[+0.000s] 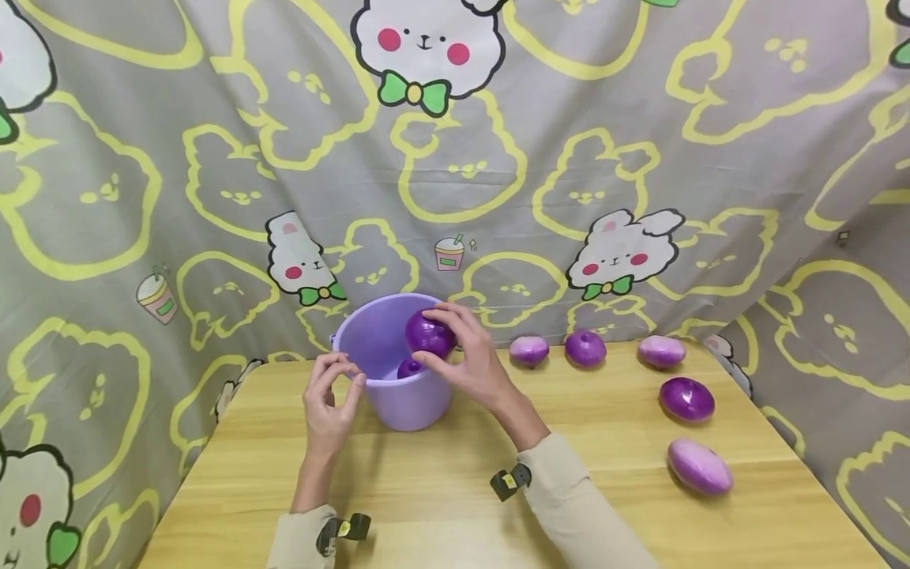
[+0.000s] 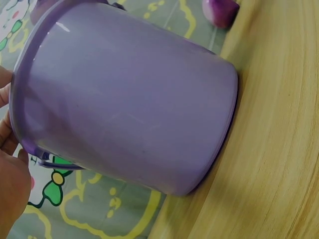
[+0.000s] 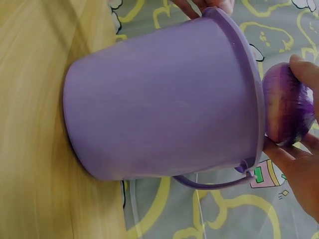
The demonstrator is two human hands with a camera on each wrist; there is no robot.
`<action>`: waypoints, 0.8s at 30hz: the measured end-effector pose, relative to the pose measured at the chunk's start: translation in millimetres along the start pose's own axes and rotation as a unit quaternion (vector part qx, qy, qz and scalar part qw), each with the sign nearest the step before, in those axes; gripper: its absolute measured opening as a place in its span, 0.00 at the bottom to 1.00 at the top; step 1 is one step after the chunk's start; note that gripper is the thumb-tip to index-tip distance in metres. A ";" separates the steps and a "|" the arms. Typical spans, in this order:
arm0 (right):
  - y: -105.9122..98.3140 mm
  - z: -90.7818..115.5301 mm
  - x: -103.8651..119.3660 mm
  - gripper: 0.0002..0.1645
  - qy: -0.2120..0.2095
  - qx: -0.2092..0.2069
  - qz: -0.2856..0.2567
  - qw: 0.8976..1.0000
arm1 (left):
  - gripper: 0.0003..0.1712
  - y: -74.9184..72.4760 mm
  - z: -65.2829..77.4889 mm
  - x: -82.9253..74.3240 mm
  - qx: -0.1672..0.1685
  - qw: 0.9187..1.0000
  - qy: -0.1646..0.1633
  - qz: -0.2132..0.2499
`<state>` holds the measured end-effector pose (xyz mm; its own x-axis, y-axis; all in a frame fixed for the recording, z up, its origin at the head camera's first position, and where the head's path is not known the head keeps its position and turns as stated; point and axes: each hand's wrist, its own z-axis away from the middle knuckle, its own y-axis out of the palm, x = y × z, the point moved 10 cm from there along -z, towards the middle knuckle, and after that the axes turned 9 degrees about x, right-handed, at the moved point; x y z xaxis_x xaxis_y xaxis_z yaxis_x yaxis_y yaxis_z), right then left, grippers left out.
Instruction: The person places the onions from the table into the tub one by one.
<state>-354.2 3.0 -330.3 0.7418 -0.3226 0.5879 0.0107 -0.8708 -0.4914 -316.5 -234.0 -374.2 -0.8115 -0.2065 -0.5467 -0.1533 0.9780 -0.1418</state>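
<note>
1. A purple bucket (image 1: 408, 407) stands upright on the wooden desk (image 1: 441, 498), close to the back edge and left of the middle. Its handle (image 3: 214, 185) hangs down along the side.
2. The left hand (image 1: 330, 403) is at the front left of the bucket's rim. Its thumb and fingers are pinched together on that rim.
3. The right hand (image 1: 472, 359) holds a shiny dark onion (image 1: 429, 332). Its thumb and fingers are clamped on it, one on each side. The dark onion is up at the top of the bucket, by the right part of the rim.
4. One more onion (image 1: 408, 368) sits inside the bucket, low down. The front rim hides part of it.
5. Three onions are in a row by the back edge of the desk, right of the bucket: a pale-topped one (image 1: 529, 350), a plain purple one (image 1: 586, 348), and a pink-topped one (image 1: 661, 351) near the back right corner.
6. Two more lie near the right edge: a glossy one (image 1: 686, 399), then a long pale one (image 1: 700, 467) nearer the front.
7. Both arms have light sleeves (image 1: 586, 498) and small black gadgets (image 1: 522, 475) at the wrists.
8. Behind the desk hangs a gray cloth (image 1: 455, 150) with yellow outlines and white bunny faces.
</note>
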 end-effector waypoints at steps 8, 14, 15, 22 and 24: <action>10.5 -5.0 1.6 0.36 -0.006 0.007 0.016 1.000 | 0.09 -3.4 3.6 6.9 -0.001 1.000 -0.005 -0.007; 12.0 -6.3 0.9 0.35 -0.004 0.009 0.026 1.000 | 0.08 -2.1 4.1 6.0 -0.003 1.000 -0.008 -0.007; 12.1 -6.2 0.6 0.35 -0.002 0.009 0.029 1.000 | 0.08 -1.6 3.9 5.7 -0.002 1.000 -0.008 -0.005; 12.4 -5.6 1.9 0.21 -0.015 0.002 0.038 0.999 | 0.09 1.2 1.8 2.5 0.005 1.000 0.000 0.010; 12.3 -5.1 2.5 0.19 -0.020 0.000 0.038 0.999 | 0.08 1.7 1.3 1.5 0.005 1.000 0.001 0.014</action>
<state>-355.7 -10.4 -331.6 0.7672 -0.3730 0.5218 -0.0476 -0.8444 -0.5336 -317.3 -232.7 -376.3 -0.8167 -0.1792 -0.5485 -0.1246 0.9829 -0.1356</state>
